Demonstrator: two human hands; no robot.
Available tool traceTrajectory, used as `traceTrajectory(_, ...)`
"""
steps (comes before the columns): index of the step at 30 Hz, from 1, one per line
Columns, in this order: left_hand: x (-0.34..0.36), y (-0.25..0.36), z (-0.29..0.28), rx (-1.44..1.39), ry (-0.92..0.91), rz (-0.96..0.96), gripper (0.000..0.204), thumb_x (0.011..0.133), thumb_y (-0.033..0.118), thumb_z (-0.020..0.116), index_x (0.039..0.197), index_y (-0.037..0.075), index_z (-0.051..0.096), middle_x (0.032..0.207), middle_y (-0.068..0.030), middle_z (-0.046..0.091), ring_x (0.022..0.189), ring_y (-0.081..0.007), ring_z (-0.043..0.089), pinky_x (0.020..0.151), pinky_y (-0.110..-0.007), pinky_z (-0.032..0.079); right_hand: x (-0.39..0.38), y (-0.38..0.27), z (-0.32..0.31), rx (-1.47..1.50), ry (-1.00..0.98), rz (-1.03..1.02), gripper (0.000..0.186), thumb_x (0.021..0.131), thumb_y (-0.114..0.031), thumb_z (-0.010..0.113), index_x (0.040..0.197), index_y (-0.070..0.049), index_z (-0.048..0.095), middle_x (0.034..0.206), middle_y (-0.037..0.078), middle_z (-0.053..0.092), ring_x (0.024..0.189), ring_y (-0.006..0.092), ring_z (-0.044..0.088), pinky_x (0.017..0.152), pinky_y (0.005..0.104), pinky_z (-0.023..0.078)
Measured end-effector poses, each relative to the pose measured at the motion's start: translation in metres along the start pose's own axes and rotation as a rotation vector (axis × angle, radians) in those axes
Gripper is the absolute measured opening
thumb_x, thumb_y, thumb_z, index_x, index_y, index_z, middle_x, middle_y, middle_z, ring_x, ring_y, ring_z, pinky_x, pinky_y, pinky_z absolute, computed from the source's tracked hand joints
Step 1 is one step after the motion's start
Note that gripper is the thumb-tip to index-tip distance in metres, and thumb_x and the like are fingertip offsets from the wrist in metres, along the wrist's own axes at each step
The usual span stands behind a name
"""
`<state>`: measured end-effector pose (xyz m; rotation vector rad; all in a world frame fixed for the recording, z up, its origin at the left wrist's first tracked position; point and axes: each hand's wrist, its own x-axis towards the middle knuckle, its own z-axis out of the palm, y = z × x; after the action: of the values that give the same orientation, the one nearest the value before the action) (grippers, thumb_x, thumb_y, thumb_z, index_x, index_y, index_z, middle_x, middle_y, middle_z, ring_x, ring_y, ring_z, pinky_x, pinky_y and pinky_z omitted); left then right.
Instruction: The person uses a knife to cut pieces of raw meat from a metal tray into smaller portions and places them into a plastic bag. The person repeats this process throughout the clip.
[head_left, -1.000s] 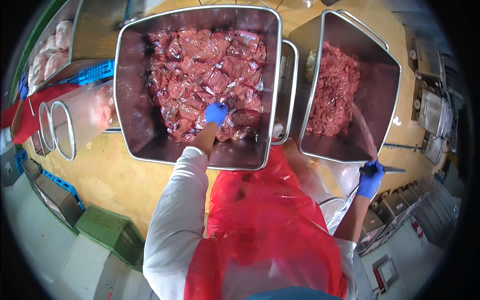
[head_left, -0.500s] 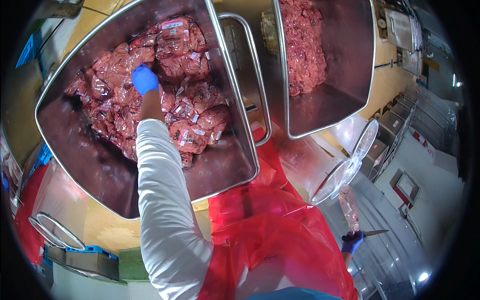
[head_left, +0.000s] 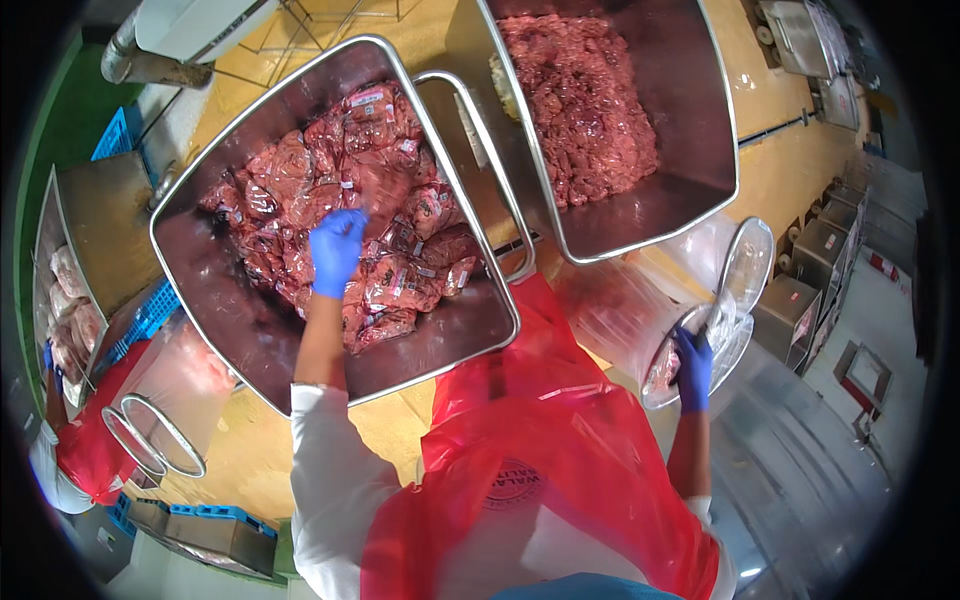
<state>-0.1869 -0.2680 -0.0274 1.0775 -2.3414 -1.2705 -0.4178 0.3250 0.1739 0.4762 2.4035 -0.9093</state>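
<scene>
My left hand (head_left: 337, 250), in a blue glove, is over a steel tub (head_left: 200, 265) heaped with clear-wrapped packs of red meat (head_left: 290, 170). Its fingers are drawn together; a blurred reddish shape lies just beyond them, and whether they grip it I cannot tell. Off to the right, my right hand (head_left: 694, 370), also blue-gloved, is curled at the mouth of a clear plastic bag (head_left: 610, 300) hung on a metal hoop (head_left: 652, 402). A knife was in that hand half a second ago; its blade is now hidden. Clear film shows beside the fingers.
A second steel tub (head_left: 700, 140) holds loose red meat (head_left: 580, 110). A bent handle (head_left: 500, 160) sticks out between the tubs. Far left, a co-worker in a red apron (head_left: 100, 435) stands by a cart of pale meat (head_left: 75, 310). Steel bins (head_left: 815, 250) line the right.
My left hand has drawn back toward me across the packs. My right hand has risen from low right to the hooped bag, bringing the knife and the hanging clear film; the view has shifted.
</scene>
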Motion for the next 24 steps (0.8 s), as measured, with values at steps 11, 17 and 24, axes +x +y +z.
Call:
traceTrajectory(11,-0.118,0.308,-0.011,-0.363,0.031,0.122,0.011,0.079,-0.004,0.076,0.09,-0.001,0.075,0.086,-0.0112,0.073,0.08,-0.0168,0.069,0.075,-0.029,0.055,-0.02,-0.19,0.148,0.746,-0.75,-0.556,0.014,0.088,-0.003,0.072,0.089,-0.006,0.059,0.094,0.002,0.065,0.093,0.011,0.062,0.083,0.0292,0.051)
traceTrajectory(17,-0.143,0.326,0.028,-0.607,-0.008,-0.02,0.028,0.082,-0.002,0.075,0.109,0.0,0.069,0.096,-0.0067,0.07,0.084,-0.0138,0.066,0.079,-0.028,0.055,-0.038,-0.219,0.075,0.841,-0.784,-0.619,0.029,0.087,0.002,0.071,0.078,-0.012,0.047,0.084,0.001,0.06,0.079,0.0091,0.056,0.074,0.0269,0.046)
traceTrajectory(24,-0.107,0.405,0.057,-0.619,-0.197,0.181,0.052,0.083,0.003,0.077,0.132,0.005,0.062,0.107,-0.004,0.066,0.088,-0.0108,0.062,0.079,-0.025,0.052,-0.033,-0.247,-0.009,0.743,-0.971,-0.855,0.03,0.085,0.004,0.07,0.079,-0.011,0.045,0.084,-0.001,0.054,0.086,0.0094,0.055,0.08,0.0269,0.045)
